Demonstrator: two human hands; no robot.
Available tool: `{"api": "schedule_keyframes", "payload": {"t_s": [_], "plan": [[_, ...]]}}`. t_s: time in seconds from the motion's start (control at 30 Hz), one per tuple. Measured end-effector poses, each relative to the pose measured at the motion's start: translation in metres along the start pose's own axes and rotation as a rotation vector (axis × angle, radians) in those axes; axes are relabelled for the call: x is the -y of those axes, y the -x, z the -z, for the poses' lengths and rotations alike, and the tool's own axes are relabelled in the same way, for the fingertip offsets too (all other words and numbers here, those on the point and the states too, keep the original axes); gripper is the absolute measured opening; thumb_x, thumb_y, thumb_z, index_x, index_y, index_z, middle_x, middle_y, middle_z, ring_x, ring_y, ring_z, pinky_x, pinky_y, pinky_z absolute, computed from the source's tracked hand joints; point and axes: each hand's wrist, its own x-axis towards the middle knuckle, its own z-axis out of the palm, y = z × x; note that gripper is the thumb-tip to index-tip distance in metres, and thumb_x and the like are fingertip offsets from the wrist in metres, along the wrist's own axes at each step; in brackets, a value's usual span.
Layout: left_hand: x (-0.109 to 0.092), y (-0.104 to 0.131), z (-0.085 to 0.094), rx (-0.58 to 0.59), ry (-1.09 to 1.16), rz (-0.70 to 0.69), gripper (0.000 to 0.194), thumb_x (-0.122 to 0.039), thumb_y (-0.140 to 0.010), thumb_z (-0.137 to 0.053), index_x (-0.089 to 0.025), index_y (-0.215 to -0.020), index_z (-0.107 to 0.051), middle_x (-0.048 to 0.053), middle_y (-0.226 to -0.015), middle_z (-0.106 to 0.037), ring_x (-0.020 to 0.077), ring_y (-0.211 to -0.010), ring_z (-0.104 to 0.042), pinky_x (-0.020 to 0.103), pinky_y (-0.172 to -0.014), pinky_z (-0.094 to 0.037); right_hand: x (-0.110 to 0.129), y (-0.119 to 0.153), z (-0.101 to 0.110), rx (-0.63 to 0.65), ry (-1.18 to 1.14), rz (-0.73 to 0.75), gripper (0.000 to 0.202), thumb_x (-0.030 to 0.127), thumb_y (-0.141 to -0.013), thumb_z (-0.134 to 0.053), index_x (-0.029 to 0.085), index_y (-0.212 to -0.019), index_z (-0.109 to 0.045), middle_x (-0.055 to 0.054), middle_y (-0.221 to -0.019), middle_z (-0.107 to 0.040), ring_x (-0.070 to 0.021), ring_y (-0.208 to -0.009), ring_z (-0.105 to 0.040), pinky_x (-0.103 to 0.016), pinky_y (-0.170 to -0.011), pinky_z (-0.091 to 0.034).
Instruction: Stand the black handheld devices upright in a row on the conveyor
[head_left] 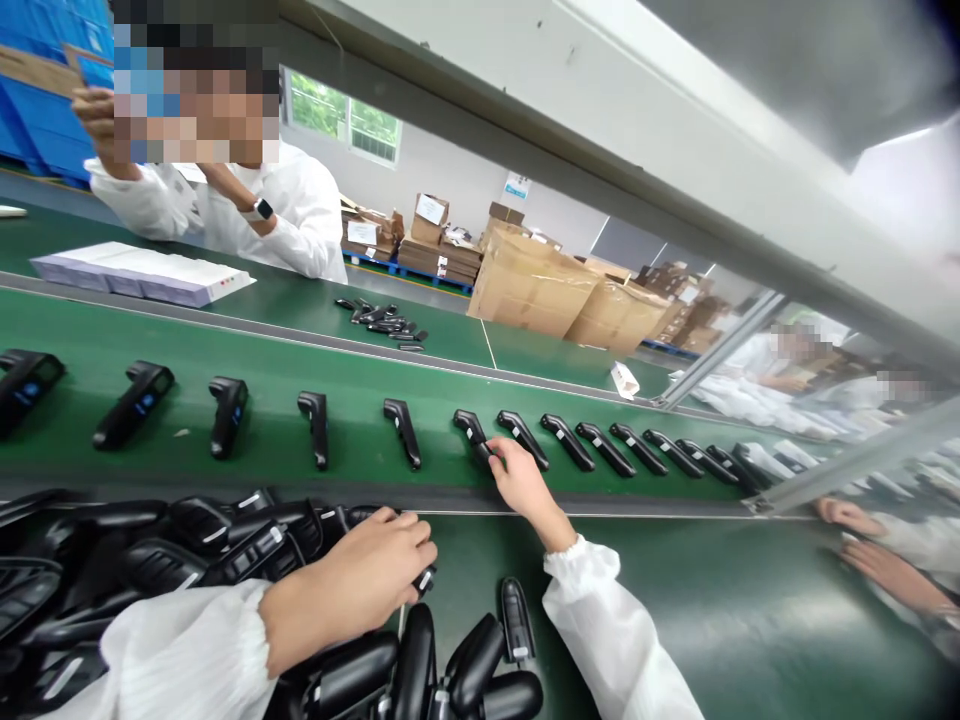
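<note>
My right hand point(521, 482) reaches over the green conveyor belt point(285, 365), thumb and fingers closed on the handle end of a black pistol-shaped handheld device point(470, 427) in a spaced row. At the near side, my left hand point(360, 568) is curled over a heap of similar black devices point(161, 565). Part of a black device point(425, 581) shows at its fingertips; the palm side is hidden. Between my arms, a single black device point(516, 618) lies on the green table.
Another person point(277, 210) in white sits across the belt beside a white box stack point(142, 272). More black pieces point(382, 320) lie on the far table. A metal post point(847, 465) and a co-worker's hands point(874, 550) are at right. An overhead beam point(600, 130) crosses above.
</note>
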Motion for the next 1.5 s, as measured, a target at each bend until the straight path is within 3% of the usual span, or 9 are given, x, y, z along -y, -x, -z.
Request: {"api": "schedule_keyframes", "payload": {"t_s": [0.23,0.43,0.53,0.6,0.77,0.9,1.07,1.33,1.5], "plan": [[0.02,-0.005,0.004,-0.187,0.365,0.236,0.034,-0.039,-0.097,-0.037,-0.024,-0.104,-0.066,0.006,-0.095,-0.07,0.0244,-0.091,-0.064,0.035,-0.08,-0.047,-0.014,-0.005,-0.031,-0.052,0.231,-0.168,0.041,0.006,-0.09,-0.038,0.006,-0.13,-0.051,-0.021,-0.113,-0.063,-0.0266,-0.109,-0.06,-0.033,-0.09,-0.047],[0.041,-0.014,0.005,-0.42,1.273,0.536,0.033,-0.048,-0.076,-0.062,-0.02,-0.09,-0.056,0.001,-0.085,-0.064,0.0184,-0.08,-0.065,0.034,-0.08,-0.054,-0.011,-0.01,-0.019,-0.121,0.259,-0.205,0.038,0.018,-0.097,-0.036,0.009,-0.131,-0.051,-0.022,-0.122,-0.057,-0.0306,-0.114,-0.054,-0.044,-0.096,-0.042],[0.04,-0.014,0.002,-0.501,1.456,0.564,0.043,-0.045,-0.069,-0.072,-0.02,-0.098,-0.054,0.001,-0.089,-0.064,0.0183,-0.089,-0.065,0.036,-0.088,-0.053,0.016,0.001,-0.012,-0.173,0.056,-0.142,0.041,0.033,-0.098,-0.041,0.015,-0.133,-0.052,-0.02,-0.134,-0.052,-0.0298,-0.117,-0.052,-0.046,-0.098,-0.042],[0.037,-0.017,0.001,-0.498,1.467,0.512,0.042,-0.044,-0.071,-0.072,-0.019,-0.1,-0.054,0.002,-0.09,-0.065,0.0189,-0.093,-0.065,0.036,-0.091,-0.052,0.042,0.011,-0.011,-0.044,-0.271,-0.052,0.044,0.041,-0.094,-0.05,0.02,-0.133,-0.052,-0.014,-0.129,-0.057,-0.0241,-0.108,-0.057,-0.037,-0.09,-0.048],[0.034,-0.019,0.005,-0.459,0.998,0.361,0.033,-0.041,-0.082,-0.058,-0.02,-0.108,-0.055,0.007,-0.106,-0.066,0.0219,-0.094,-0.065,0.037,-0.086,-0.052,0.072,0.013,-0.015,0.132,-0.645,-0.005,0.033,0.035,-0.087,-0.058,0.023,-0.118,-0.063,-0.002,-0.094,-0.065,-0.0156,-0.084,-0.061,-0.028,-0.078,-0.05],[0.039,0.0,0.008,-0.28,0.135,0.313,0.036,-0.028,-0.081,-0.059,-0.023,-0.117,-0.06,0.01,-0.119,-0.063,0.0301,-0.111,-0.057,0.043,-0.089,-0.048,0.047,-0.005,-0.022,-0.012,-0.399,-0.042,0.028,0.027,-0.085,-0.056,0.023,-0.111,-0.065,-0.004,-0.103,-0.064,-0.0176,-0.089,-0.061,-0.032,-0.086,-0.05],[0.042,0.012,0.002,-0.136,-0.07,0.281,0.031,-0.012,-0.086,-0.042,-0.019,-0.103,-0.067,0.011,-0.105,-0.069,0.0291,-0.101,-0.062,0.043,-0.086,-0.047,0.024,-0.02,-0.046,0.005,0.034,-0.084,0.042,0.014,-0.09,-0.048,0.015,-0.131,-0.053,-0.014,-0.116,-0.063,-0.0252,-0.108,-0.06,-0.037,-0.094,-0.047],[0.058,0.004,0.006,-0.401,0.9,0.548,0.033,-0.042,-0.089,-0.047,-0.022,-0.113,-0.058,0.005,-0.102,-0.064,0.0217,-0.082,-0.069,0.031,-0.068,-0.056,0.022,-0.039,-0.057,-0.061,0.193,-0.121,0.041,0.023,-0.095,-0.047,0.008,-0.132,-0.054,-0.022,-0.12,-0.059,-0.0319,-0.115,-0.054,-0.044,-0.098,-0.042],[0.051,0.004,0.001,-0.517,1.487,0.562,0.032,-0.032,-0.082,-0.061,-0.018,-0.111,-0.056,0.005,-0.106,-0.058,0.0192,-0.089,-0.07,0.035,-0.091,-0.056,0.059,-0.02,-0.049,-0.064,-0.411,0.054,0.041,0.041,-0.091,-0.058,0.02,-0.126,-0.06,-0.012,-0.122,-0.063,-0.0261,-0.113,-0.057,-0.04,-0.097,-0.045]]}}
